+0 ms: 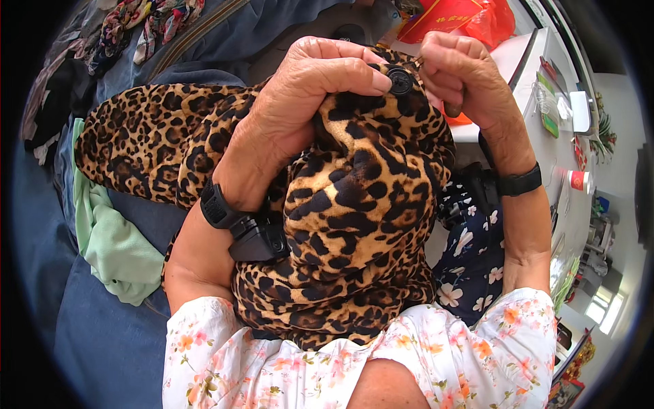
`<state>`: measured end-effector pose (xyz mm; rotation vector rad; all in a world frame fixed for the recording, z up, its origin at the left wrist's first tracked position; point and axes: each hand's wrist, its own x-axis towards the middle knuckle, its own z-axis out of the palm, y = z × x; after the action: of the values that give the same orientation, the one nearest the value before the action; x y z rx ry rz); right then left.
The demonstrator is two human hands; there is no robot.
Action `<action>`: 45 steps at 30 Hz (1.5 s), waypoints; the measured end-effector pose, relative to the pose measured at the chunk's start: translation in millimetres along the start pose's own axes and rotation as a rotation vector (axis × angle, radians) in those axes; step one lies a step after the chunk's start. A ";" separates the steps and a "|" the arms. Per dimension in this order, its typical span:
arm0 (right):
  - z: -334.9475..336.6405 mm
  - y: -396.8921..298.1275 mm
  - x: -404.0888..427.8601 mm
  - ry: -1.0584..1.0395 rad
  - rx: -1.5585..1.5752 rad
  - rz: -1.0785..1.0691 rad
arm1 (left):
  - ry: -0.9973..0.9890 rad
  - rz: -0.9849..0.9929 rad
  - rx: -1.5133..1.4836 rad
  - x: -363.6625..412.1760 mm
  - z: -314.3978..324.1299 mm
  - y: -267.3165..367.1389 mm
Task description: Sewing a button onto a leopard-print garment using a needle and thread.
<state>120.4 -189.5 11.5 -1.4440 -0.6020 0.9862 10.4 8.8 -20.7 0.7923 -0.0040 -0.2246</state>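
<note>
A leopard-print garment (357, 204) of soft fabric lies bunched over my lap, one sleeve (148, 140) stretched out to the left. My left hand (327, 76) pinches its upper edge, the thumb against the rim of a round black button (400, 82). Just right of the button is my right hand (454, 71), its fingers curled and the thumb and forefinger pressed together near the cloth. Something thin seems to be between those fingertips, too small to tell. Each wrist wears a black strap, and a black device sits below the left one.
Blue cloth (112, 327) covers the seat at left, with a light green cloth (120, 260) and patterned scarves (122, 36) on it. A red plastic bag (454, 23) lies beyond my hands. At right stands a white table (557, 153) with a green packet (547, 107) and a red-and-white cup (579, 180).
</note>
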 end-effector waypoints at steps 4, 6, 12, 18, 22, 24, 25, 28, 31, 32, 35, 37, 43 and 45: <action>-14.6 2.0 4.2 0.046 0.150 -0.085 | 0.019 -0.002 -0.001 -0.9 0.9 0.4; -21.1 2.8 5.1 0.156 0.091 -0.102 | 0.003 -0.002 -0.005 -0.8 -0.5 0.3; -50.5 3.1 -3.9 0.323 0.113 -0.067 | 0.031 0.002 0.005 0.4 0.0 -1.3; -57.0 -0.9 -6.3 0.391 0.108 -0.081 | 0.051 -0.010 0.005 -0.7 0.8 -0.7; -61.8 0.6 -6.3 0.406 0.099 -0.072 | 0.045 -0.018 0.006 -0.2 -0.1 -0.8; -62.7 1.4 -6.6 0.415 0.095 -0.066 | 0.031 -0.013 0.002 -0.3 0.0 -0.3; -63.1 1.7 -6.8 0.419 0.091 -0.066 | 0.031 -0.013 0.001 -0.3 -0.1 -0.4; -64.1 2.5 -6.3 0.425 0.095 -0.059 | 0.032 -0.012 0.000 0.0 -0.6 -0.9; -65.5 3.7 -5.7 0.433 0.101 -0.050 | 0.035 -0.002 0.005 -0.3 -0.7 -0.8; -65.9 3.8 -6.0 0.440 0.099 -0.048 | 0.040 -0.004 0.009 -0.3 -0.1 -1.0; -66.0 4.0 -5.8 0.448 0.099 -0.039 | 0.046 -0.007 0.015 0.3 -0.7 -1.3; -66.3 4.9 -5.3 0.453 0.096 -0.037 | 0.046 -0.009 0.017 0.3 -0.9 -1.3; -67.9 6.9 -4.9 0.455 0.094 -0.021 | 0.036 -0.003 -0.001 -0.1 -0.5 -0.4; -68.9 7.7 -5.3 0.463 0.087 -0.021 | 0.032 0.010 0.010 0.2 -0.7 -0.9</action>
<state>174.5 -231.5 -0.9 -1.5179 -0.2304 0.6207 10.4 8.7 -21.9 0.8053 0.0215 -0.2022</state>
